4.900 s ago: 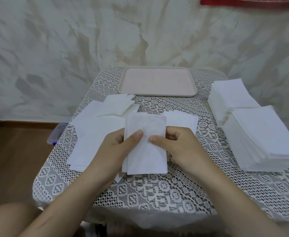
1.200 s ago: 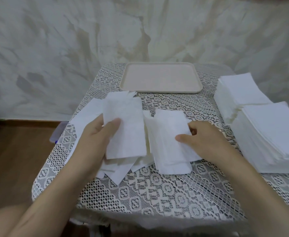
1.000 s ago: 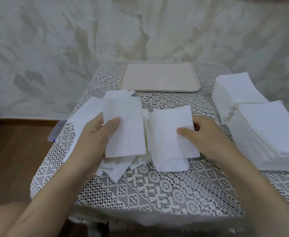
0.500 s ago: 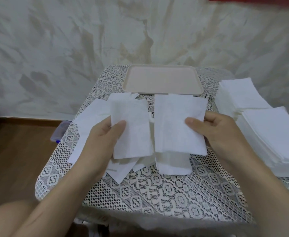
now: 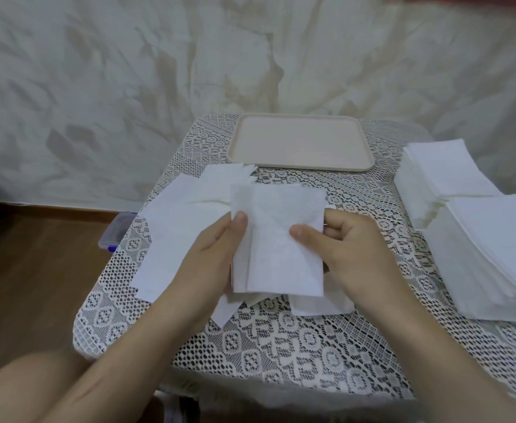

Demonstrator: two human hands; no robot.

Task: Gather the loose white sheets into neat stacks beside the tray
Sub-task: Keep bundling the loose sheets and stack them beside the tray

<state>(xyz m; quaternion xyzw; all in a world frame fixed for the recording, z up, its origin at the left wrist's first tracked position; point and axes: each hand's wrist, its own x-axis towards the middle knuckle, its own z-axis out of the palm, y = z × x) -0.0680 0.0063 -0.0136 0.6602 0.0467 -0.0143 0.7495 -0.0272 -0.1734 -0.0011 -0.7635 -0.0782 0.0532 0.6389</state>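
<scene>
The left hand (image 5: 214, 251) and right hand (image 5: 345, 245) each pinch one side of a small bundle of thin white rectangular sheets (image 5: 281, 206), thumbs on top, just above the lace-covered counter (image 5: 281, 340). Its left edges look staggered, so it probably wants tapping square on the counter, with a looser grip, before being set down. More loose white sheets (image 5: 174, 233) lie beneath and left of the hands. Two tall white stacks (image 5: 491, 248) stand to the right, and the beige rectangular tray (image 5: 299, 167) sits beyond.
</scene>
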